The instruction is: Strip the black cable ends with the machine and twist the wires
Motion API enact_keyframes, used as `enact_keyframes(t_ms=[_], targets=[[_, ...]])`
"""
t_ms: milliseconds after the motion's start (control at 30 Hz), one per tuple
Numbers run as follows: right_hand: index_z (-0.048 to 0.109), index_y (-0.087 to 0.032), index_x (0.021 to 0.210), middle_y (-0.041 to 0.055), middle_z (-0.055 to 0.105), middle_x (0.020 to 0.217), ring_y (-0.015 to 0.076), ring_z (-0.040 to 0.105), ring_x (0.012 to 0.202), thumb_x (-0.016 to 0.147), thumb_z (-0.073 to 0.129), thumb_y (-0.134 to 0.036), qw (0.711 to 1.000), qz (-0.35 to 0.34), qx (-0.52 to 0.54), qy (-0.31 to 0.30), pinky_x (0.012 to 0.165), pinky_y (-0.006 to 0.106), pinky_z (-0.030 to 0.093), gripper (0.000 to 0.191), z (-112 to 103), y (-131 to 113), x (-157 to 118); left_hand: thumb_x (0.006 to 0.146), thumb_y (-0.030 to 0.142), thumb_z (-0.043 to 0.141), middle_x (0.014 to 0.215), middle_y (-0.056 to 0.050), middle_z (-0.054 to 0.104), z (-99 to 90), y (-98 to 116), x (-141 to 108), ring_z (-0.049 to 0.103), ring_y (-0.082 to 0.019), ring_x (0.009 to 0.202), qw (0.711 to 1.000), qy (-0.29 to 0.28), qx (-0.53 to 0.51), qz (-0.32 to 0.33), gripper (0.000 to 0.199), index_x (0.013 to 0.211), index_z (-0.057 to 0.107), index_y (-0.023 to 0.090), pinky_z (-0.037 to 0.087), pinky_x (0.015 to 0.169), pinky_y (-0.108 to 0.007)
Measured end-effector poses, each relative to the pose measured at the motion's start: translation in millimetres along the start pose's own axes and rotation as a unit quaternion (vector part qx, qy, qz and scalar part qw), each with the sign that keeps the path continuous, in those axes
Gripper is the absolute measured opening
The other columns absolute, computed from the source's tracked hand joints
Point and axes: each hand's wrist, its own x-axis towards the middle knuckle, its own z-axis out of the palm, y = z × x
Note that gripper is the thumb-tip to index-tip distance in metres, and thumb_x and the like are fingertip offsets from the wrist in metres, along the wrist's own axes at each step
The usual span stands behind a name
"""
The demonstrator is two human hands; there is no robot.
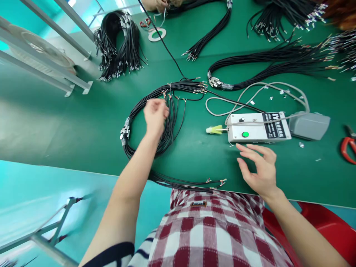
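My left hand (156,115) is over the coiled bundle of black cables (143,100), its fingers curled together just below some stripped wire ends. Slight blur hides what they hold, if anything. The bundle bends round at shiny metal connectors (125,131) on its left, and its free ends reach right and toward the table's front edge. My right hand (258,168) hovers with fingers apart and nothing in them. Just beyond it lies a white control box (258,128) with a green button and a yellow-tipped shaft (214,129) on its left side.
A grey block (310,126) with a looped grey cord adjoins the box. Red-handled pliers (348,148) lie at the far right. More black cable bundles (119,44) and a tape roll (157,34) are farther back. Another person's hand (161,5) shows at the top edge.
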Motion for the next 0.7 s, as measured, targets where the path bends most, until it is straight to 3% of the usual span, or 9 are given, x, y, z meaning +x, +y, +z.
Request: enact_keyframes(t_ms=[100, 167, 200, 267, 333, 367, 433, 567, 700], targets=[[0.06, -0.028, 0.108, 0.0045, 0.076, 0.115, 0.0259, 0.066, 0.107, 0.086, 0.066, -0.017, 0.999, 0.015, 0.031, -0.017, 0.096, 0.048, 0.048, 0.026, 4.7, -2.2, -9.7, 0.089, 0.012, 0.059, 0.085, -0.001, 0.057, -24.6, 7.5, 43.4, 0.054, -0.012, 0.071, 0.977, 0.184, 0.108, 0.017, 0.017, 0.095, 0.046, 0.02, 0.047, 0.07, -0.028], [0.061, -0.027, 0.108, 0.0056, 0.076, 0.115, 0.0264, 0.066, 0.108, 0.086, 0.066, -0.017, 0.998, 0.027, 0.048, -0.026, 0.095, 0.048, 0.049, 0.025, 7.2, -1.6, -13.4, 0.074, 0.004, 0.075, 0.103, -0.006, 0.058, -31.0, 15.8, 30.8, 0.054, -0.017, 0.097, 0.967, 0.184, 0.166, 0.065, 0.039, 0.1, 0.049, 0.017, 0.045, 0.091, -0.033], [0.062, -0.027, 0.107, 0.0058, 0.076, 0.114, 0.0264, 0.066, 0.108, 0.086, 0.066, -0.017, 0.997, 0.027, 0.059, -0.034, 0.095, 0.048, 0.05, 0.024, 8.0, -1.4, -14.4, 0.071, 0.006, 0.079, 0.112, -0.009, 0.058, -30.2, 19.9, 10.0, 0.05, -0.02, 0.107, 0.958, 0.125, 0.216, 0.14, 0.044, 0.104, 0.051, 0.016, 0.041, 0.098, -0.036], [0.063, -0.027, 0.105, 0.0057, 0.076, 0.113, 0.0258, 0.068, 0.107, 0.086, 0.066, -0.016, 0.994, 0.02, 0.088, -0.057, 0.093, 0.046, 0.051, 0.022, 9.1, -1.9, -15.0, 0.084, 0.011, 0.067, 0.103, -0.007, 0.061, -22.3, 26.2, -51.5, 0.053, -0.021, 0.101, 0.919, -0.135, 0.274, 0.249, 0.018, 0.099, 0.058, 0.017, 0.043, 0.093, -0.036], [0.064, -0.026, 0.105, 0.0055, 0.076, 0.112, 0.0246, 0.069, 0.105, 0.087, 0.065, -0.016, 0.99, 0.018, 0.113, -0.078, 0.092, 0.045, 0.052, 0.02, 10.4, -3.0, -14.3, 0.095, 0.015, 0.051, 0.09, -0.005, 0.064, -10.0, 29.3, -119.5, 0.058, -0.019, 0.089, 0.82, -0.44, 0.246, 0.271, 0.013, 0.092, 0.063, 0.018, 0.046, 0.085, -0.033], [0.065, -0.026, 0.105, 0.0056, 0.076, 0.113, 0.0241, 0.069, 0.105, 0.088, 0.064, -0.017, 0.989, 0.023, 0.122, -0.084, 0.092, 0.044, 0.052, 0.02, 11.2, -3.6, -13.6, 0.098, 0.017, 0.047, 0.089, -0.006, 0.064, -3.6, 29.8, -148.7, 0.058, -0.019, 0.087, 0.77, -0.531, 0.234, 0.264, 0.019, 0.091, 0.065, 0.018, 0.047, 0.082, -0.032], [0.065, -0.026, 0.105, 0.0061, 0.076, 0.113, 0.0237, 0.07, 0.105, 0.09, 0.062, -0.018, 0.986, 0.041, 0.135, -0.092, 0.092, 0.044, 0.052, 0.018, 12.8, -4.6, -12.4, 0.097, 0.029, 0.053, 0.091, -0.008, 0.066, 7.2, 29.1, -189.3, 0.059, -0.02, 0.088, 0.734, -0.606, 0.212, 0.221, 0.018, 0.096, 0.066, 0.017, 0.048, 0.083, -0.032], [0.066, -0.026, 0.103, 0.0064, 0.076, 0.112, 0.0237, 0.071, 0.104, 0.091, 0.061, -0.019, 0.979, 0.062, 0.168, -0.1, 0.092, 0.045, 0.053, 0.014, 13.2, -7.5, -11.3, 0.093, 0.029, 0.06, 0.087, -0.008, 0.066, 18.4, 26.2, -206.3, 0.059, -0.02, 0.086, 0.789, -0.578, 0.175, 0.116, 0.014, 0.088, 0.065, 0.017, 0.048, 0.082, -0.034], [0.067, -0.026, 0.104, 0.0053, 0.076, 0.109, 0.022, 0.071, 0.102, 0.093, 0.061, -0.022, 0.958, 0.13, 0.233, -0.108, 0.092, 0.042, 0.055, 0.013, 10.1, -17.4, -8.0, 0.086, 0.032, 0.069, 0.078, -0.003, 0.064, 20.5, 28.8, -193.2, 0.056, -0.014, 0.068, 0.862, -0.497, 0.04, -0.089, 0.016, 0.082, 0.065, 0.017, 0.048, 0.066, -0.027]])
